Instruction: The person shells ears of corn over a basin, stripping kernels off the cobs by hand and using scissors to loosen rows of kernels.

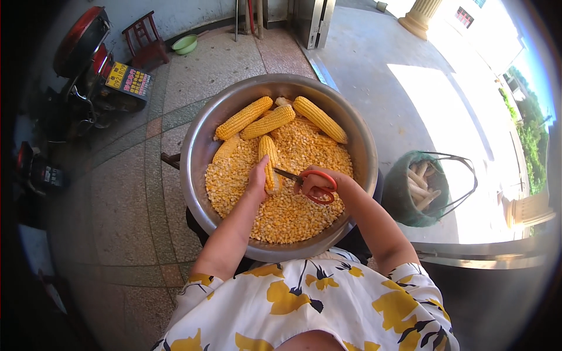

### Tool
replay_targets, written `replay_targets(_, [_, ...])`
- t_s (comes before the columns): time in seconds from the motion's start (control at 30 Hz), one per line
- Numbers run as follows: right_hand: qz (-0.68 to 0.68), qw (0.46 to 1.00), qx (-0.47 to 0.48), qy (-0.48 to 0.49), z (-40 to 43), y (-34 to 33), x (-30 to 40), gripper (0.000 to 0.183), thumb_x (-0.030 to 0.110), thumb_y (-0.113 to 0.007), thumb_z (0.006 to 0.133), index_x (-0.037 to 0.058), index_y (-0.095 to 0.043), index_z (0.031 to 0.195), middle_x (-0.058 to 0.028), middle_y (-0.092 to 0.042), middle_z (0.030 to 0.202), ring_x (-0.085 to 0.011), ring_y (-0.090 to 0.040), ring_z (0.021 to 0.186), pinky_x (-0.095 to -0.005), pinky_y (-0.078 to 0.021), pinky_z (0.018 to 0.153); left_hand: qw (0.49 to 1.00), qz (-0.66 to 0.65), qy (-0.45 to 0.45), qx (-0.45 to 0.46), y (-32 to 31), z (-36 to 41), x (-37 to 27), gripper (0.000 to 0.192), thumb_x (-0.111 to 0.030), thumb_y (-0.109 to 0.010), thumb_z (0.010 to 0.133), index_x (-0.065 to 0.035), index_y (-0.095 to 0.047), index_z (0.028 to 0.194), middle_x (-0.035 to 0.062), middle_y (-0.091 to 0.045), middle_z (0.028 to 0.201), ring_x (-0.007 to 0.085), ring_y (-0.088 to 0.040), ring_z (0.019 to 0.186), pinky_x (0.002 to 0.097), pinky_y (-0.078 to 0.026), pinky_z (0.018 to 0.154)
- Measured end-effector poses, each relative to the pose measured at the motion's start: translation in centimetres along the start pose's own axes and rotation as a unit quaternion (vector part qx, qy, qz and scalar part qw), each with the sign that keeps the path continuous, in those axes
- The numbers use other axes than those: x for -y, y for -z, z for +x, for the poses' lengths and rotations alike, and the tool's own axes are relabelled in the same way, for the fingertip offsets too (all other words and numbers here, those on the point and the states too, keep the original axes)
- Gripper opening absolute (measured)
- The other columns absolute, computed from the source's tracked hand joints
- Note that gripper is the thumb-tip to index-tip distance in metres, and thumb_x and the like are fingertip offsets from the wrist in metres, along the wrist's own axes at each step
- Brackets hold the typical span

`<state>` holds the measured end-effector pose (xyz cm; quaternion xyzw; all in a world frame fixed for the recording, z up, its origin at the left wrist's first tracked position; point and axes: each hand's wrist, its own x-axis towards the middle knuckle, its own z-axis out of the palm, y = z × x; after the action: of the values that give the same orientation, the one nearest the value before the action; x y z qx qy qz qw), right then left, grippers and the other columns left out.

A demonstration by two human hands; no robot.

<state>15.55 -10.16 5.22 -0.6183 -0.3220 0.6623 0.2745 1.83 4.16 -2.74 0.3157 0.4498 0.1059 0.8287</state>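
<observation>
My left hand (259, 177) holds an ear of dried corn (268, 153) upright over loose kernels (285, 223) in a wide metal basin (191, 175). In my right hand (314, 182) is a pair of scissors with red handles (325, 201); their blades touch or nearly touch the ear's right side near its lower end. Several more ears lie at the far side of the basin, among them one at the left (244, 118), one in the middle (268, 123) and one at the right (320, 119). Another ear (226, 149) is partly sunk in kernels at the left.
A green bag (395, 197) with dark handles holds several bare cobs (419, 182) right of the basin. A motorcycle (94, 79), a small red chair (147, 46) and a green bowl (185, 44) stand at the upper left. An open metal door (317, 26) is beyond the basin.
</observation>
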Motion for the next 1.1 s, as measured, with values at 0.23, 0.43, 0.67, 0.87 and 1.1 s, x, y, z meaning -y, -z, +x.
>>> replay_targets(0.23, [-0.016,0.999,0.026,0.023,-0.9,0.3,-1.6,0.031,0.013,-0.056,0.072,-0.0057,-0.061,0.096,-0.0087,-0.056,0.055,-0.0163,-0.055,0.048,-0.0286,-0.0432,0.049,0.996,0.004,0.013,0.089,0.4,-0.6,-0.2,0.05,-0.038,-0.054,0.086,-0.0028,-0.046,0.121,0.0142,-0.057,0.095,0.027,-0.058,0.082,0.0405,-0.05,0.067])
replay_targets(0.43, [-0.474,0.812,-0.34,0.035,-3.0,-5.6,-0.4,0.021,0.021,-0.053,0.08,0.0037,-0.064,0.075,-0.0175,-0.063,0.067,-0.0319,-0.063,0.062,-0.0419,-0.0482,0.053,0.984,-0.162,-0.011,0.069,0.2,-0.5,-0.4,0.048,-0.04,-0.047,0.086,-0.0041,-0.046,0.118,0.0145,-0.055,0.095,0.031,-0.057,0.086,0.0463,-0.049,0.072])
replay_targets(0.67, [-0.506,0.806,-0.307,-0.005,-1.6,-7.3,0.5,0.018,0.018,-0.052,0.081,0.0054,-0.064,0.074,-0.0132,-0.066,0.073,-0.0274,-0.066,0.068,-0.0378,-0.0508,0.057,0.987,-0.154,-0.053,0.011,-0.5,0.9,1.0,0.059,-0.048,-0.047,0.088,-0.0072,-0.039,0.128,0.0128,-0.049,0.113,0.027,-0.051,0.1,0.0409,-0.044,0.085])
replay_targets(0.87, [-0.516,0.805,-0.291,-0.036,-0.7,-7.9,1.3,0.021,0.021,-0.052,0.082,0.0048,-0.065,0.078,-0.0138,-0.067,0.076,-0.0269,-0.067,0.072,-0.0367,-0.052,0.06,0.988,-0.088,-0.104,-0.065,0.6,2.8,2.5,0.059,-0.049,-0.045,0.089,-0.0066,-0.039,0.13,0.0137,-0.049,0.119,0.0269,-0.052,0.103,0.0426,-0.045,0.085])
replay_targets(1.1, [-0.531,0.801,-0.27,-0.061,-0.6,-6.3,1.8,0.017,0.016,-0.053,0.081,0.0054,-0.067,0.082,-0.0131,-0.068,0.08,-0.0251,-0.067,0.076,-0.0339,-0.0523,0.062,0.984,-0.05,-0.11,-0.134,-0.9,1.6,2.5,0.08,-0.053,-0.05,0.085,0.0005,-0.023,0.138,0.0176,-0.036,0.136,0.0307,-0.043,0.119,0.0389,-0.038,0.096])
